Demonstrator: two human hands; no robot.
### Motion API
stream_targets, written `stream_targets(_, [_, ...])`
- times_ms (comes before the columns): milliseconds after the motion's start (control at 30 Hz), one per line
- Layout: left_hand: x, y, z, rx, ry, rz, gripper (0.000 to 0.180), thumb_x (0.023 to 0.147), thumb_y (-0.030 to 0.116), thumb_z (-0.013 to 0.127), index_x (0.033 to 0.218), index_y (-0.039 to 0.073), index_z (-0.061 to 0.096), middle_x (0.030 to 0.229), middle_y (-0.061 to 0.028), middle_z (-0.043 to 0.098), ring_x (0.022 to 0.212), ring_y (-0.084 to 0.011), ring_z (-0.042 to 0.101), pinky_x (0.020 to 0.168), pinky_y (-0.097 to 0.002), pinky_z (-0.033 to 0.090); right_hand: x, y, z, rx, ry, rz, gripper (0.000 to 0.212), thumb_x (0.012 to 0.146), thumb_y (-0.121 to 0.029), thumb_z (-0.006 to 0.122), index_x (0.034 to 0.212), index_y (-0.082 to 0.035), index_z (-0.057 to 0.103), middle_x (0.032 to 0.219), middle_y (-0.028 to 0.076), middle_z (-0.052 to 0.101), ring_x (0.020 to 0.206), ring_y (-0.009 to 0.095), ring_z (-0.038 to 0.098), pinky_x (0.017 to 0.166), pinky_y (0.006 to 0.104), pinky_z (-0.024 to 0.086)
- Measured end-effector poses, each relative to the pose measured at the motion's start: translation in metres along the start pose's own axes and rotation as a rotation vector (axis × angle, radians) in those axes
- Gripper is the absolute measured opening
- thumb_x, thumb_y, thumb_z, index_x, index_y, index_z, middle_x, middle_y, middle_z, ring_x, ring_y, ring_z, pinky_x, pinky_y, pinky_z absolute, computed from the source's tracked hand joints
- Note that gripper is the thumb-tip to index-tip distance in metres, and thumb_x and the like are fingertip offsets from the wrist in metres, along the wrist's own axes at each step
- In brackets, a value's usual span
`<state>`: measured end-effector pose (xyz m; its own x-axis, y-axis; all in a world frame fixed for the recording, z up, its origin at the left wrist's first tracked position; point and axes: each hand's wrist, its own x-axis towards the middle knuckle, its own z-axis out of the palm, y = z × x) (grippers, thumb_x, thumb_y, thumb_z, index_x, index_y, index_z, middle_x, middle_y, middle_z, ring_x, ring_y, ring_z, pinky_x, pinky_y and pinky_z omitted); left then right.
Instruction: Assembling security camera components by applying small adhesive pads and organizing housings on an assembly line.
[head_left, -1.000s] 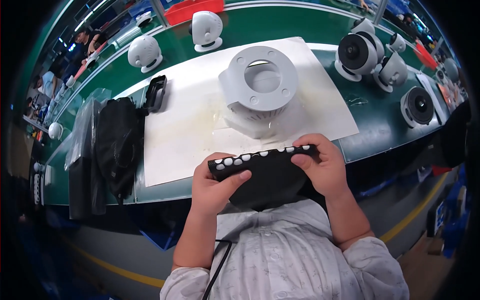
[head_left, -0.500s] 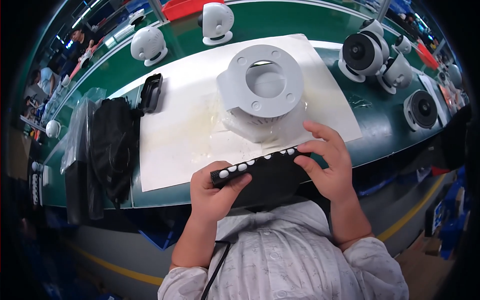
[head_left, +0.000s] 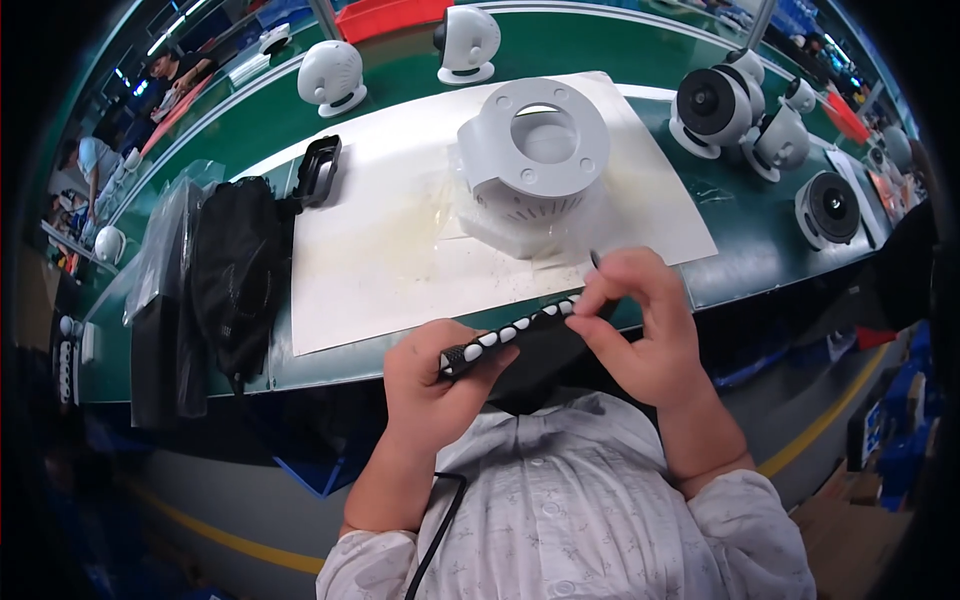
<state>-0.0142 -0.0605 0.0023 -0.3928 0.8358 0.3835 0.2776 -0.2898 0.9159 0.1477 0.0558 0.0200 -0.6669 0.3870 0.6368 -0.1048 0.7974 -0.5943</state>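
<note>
My left hand (head_left: 430, 380) is closed around the left end of a black strip (head_left: 548, 318), its thumb in front. A row of white oval pads (head_left: 516, 331) runs along the strip's upper edge. At the strip's right end is my right hand (head_left: 640, 320), fingers curled and thumb close to the last pads. A small dark piece (head_left: 596, 259) sticks out by its index finger; its kind is too small to make out. Beyond the hands, a white device base (head_left: 560, 190) with a round opening stands upside down on a clear-wrapped white pad.
White sheeting (head_left: 380, 250) covers the green bench. Black bags (head_left: 240, 280) and a black tray-like part (head_left: 320, 170) lie left. White round devices (head_left: 332, 76) stand at the back, others with dark faces (head_left: 712, 100) at right. A red bin (head_left: 390, 16) sits behind.
My right hand has curled its fingers, and a small dark piece now shows at them. The strip tilts up more toward the right. The view has shifted slightly.
</note>
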Motion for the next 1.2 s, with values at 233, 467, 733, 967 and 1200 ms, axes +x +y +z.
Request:
stream_targets(233, [0.004,0.003,-0.002,0.127,-0.012,0.090,0.016,0.063,-0.004,0.067,0.067,0.003,0.053,0.056,-0.0010,0.049,0.048,-0.0101,0.042,0.044,-0.0224,0.032,0.015,-0.015,0.018,0.253,0.123,0.058,0.049,0.066,0.012,0.059,0.109,-0.005,0.041,0.083,0.008,0.053,0.077,0.020,0.052,0.069,0.0314,0.042])
stream_targets(467, [0.022,0.003,-0.020,0.119,-0.063,0.052,0.017,0.062,0.002,0.070,0.073,0.005,0.057,0.059,-0.0070,0.055,0.050,-0.0189,0.053,0.046,-0.0260,0.039,0.038,-0.022,0.012,0.333,0.144,0.044,0.040,0.067,0.010,0.058,0.101,-0.003,0.041,0.085,0.006,0.050,0.072,0.011,0.050,0.057,0.0206,0.037])
stream_targets(733, [0.052,0.001,-0.033,-0.025,-0.222,0.014,0.015,0.063,0.003,0.066,0.076,0.006,0.061,0.059,-0.0078,0.056,0.050,-0.0209,0.051,0.046,-0.0279,0.037,0.088,0.013,-0.019,0.175,0.291,0.030,0.088,0.064,0.013,0.056,0.133,-0.013,0.010,0.106,0.008,0.039,0.076,0.011,0.047,0.065,0.0208,0.037])
stream_targets(967, [0.077,0.003,-0.025,0.003,-0.335,0.183,0.024,0.058,-0.006,0.067,0.078,0.001,0.057,0.085,-0.0114,0.055,0.059,-0.0143,0.054,0.053,-0.0232,0.042,0.126,0.036,-0.036,0.270,0.211,0.332,0.073,0.071,0.015,0.046,0.131,-0.012,0.017,0.111,0.011,0.035,0.078,0.009,0.044,0.070,0.0197,0.041])
stream_targets(1200, [0.079,-0.005,-0.008,0.016,-0.246,0.176,0.021,0.062,0.002,0.068,0.081,0.003,0.059,0.126,-0.0231,0.035,0.077,-0.0221,0.061,0.062,-0.0268,0.049,0.134,0.040,-0.044,0.267,0.049,0.409,0.070,0.072,0.009,0.051,0.131,-0.007,0.018,0.109,0.010,0.037,0.078,0.010,0.044,0.073,0.0207,0.039])
